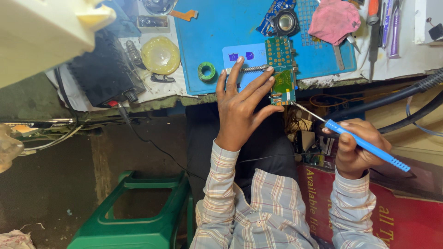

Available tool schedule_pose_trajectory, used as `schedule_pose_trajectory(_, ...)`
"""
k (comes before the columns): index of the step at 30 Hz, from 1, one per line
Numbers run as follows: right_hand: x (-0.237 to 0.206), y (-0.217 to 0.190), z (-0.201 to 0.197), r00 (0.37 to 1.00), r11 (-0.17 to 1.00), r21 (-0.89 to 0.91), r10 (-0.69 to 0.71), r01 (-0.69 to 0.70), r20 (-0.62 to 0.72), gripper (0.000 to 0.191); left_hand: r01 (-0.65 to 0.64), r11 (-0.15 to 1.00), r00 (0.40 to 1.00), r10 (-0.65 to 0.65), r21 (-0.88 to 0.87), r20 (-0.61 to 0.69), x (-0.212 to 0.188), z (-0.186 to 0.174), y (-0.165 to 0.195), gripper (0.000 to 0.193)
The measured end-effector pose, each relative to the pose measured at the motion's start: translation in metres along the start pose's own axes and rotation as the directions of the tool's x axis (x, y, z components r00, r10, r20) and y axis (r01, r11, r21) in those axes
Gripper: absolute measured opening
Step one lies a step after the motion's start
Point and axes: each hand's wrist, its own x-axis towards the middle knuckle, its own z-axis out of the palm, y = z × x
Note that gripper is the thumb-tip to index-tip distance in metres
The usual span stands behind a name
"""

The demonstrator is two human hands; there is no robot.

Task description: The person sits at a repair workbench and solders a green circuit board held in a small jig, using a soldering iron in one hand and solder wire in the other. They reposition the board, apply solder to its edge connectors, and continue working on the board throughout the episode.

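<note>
green stool (138,216) cut off below, soldering tip (295,105) hidden

Counts on and around the surface

Two hands, one green circuit board (282,69), one blue-handled soldering iron (364,144), one green tape roll (206,71), one pink cloth (334,20), one blue mat (230,27), one green stool (138,216), perhaps four tools at the far right, partly cropped.
</note>
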Motion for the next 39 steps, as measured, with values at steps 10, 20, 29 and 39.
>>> schedule_pose_trajectory(10,0.000,0.000,-0.003,1.000,1.000,-0.015,0.019,-0.019,0.003,0.041,0.000,1.000,1.000,0.000,-0.005,0.001,0.001,0.000,0.000,0.060)
schedule_pose_trajectory(20,0.002,0.002,-0.005,0.996,0.996,0.019,0.087,-0.087,0.018,0.034,-0.010,1.000,1.000,0.010,0.022,-0.004,0.001,0.002,-0.002,0.061)
schedule_pose_trajectory(29,0.007,0.003,-0.001,0.966,0.949,0.217,0.250,-0.230,-0.070,0.034,-0.042,0.996,0.998,0.046,0.080,-0.053,0.000,0.008,-0.001,0.063)
schedule_pose_trajectory(39,0.004,0.010,0.006,0.930,0.891,0.354,0.345,-0.284,-0.124,0.032,-0.057,0.991,0.995,0.067,0.117,-0.080,0.000,0.012,-0.004,0.062)
